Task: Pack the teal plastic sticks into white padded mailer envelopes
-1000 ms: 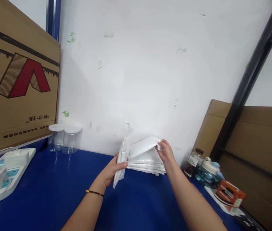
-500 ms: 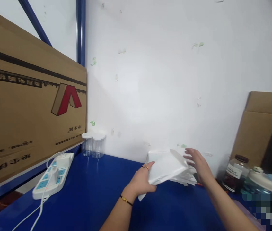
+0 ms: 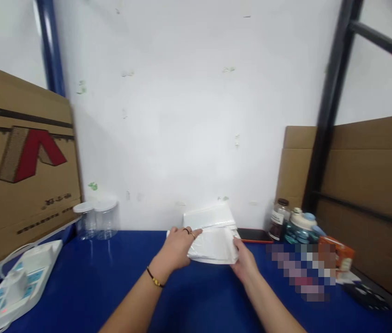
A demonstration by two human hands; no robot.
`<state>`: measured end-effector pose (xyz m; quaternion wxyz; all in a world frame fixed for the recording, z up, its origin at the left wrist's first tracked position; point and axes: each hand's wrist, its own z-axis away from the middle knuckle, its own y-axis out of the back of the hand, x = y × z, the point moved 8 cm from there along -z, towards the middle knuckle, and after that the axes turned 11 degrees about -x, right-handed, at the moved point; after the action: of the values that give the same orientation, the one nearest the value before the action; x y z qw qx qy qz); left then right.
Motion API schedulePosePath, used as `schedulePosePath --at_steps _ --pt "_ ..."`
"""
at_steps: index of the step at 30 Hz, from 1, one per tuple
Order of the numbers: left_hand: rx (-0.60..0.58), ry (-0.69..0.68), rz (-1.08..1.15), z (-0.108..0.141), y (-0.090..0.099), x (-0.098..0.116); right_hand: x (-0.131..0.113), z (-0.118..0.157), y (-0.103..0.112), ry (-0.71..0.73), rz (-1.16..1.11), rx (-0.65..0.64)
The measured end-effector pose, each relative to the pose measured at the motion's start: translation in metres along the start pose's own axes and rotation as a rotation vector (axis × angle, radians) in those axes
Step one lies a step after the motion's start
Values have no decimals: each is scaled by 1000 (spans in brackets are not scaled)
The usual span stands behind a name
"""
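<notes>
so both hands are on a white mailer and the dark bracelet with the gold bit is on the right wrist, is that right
Not quite: the head view shows the dark bracelet with the gold bit on the left wrist. The left hand and right hand are both on a white mailer.

bright white wall [image 3: 182, 115], soft blur, partly pixelated

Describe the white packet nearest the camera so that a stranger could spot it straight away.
Start at the white wall, then drop to the blue table before it. Near the middle are white packets. Yours is the front packet, set apart from those behind by the left hand over its left end and the right hand gripping its right edge.
</notes>
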<state>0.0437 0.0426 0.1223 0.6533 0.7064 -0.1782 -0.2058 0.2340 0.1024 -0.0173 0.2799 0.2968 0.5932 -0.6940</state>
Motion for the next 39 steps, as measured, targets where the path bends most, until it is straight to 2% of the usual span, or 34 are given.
schedulePosePath --at_steps 2,7,10,14,17,24,29,32,34,36,39 --pt "-59 -52 -173 -10 19 13 14 -2 -6 -63 -143 -34" --pt "-91 -116 -437 -27 65 49 32 5 -26 -230 -311 -149" --pt "-146 -128 -514 -31 80 69 33 9 -28 -263 -336 -146" --pt "-180 -141 -563 -34 93 85 30 12 -21 -271 -253 -75" --pt "-194 -118 -541 -36 98 84 28 14 -19 -263 -181 -59" --pt "-145 -54 -379 -38 104 60 20 18 -22 -215 102 -95" --pt "-175 -17 -436 -29 111 63 13 15 -21 -116 410 -115" --pt "-210 -5 -451 -27 105 63 4 12 -16 -68 544 -132" --pt "-246 17 -425 -26 90 55 -4 11 -11 -52 671 -150" --pt "-286 27 -353 -21 64 42 -10 10 -6 -66 807 -176" --pt "-363 39 -188 -6 13 19 -16 12 -1 -123 986 -238"
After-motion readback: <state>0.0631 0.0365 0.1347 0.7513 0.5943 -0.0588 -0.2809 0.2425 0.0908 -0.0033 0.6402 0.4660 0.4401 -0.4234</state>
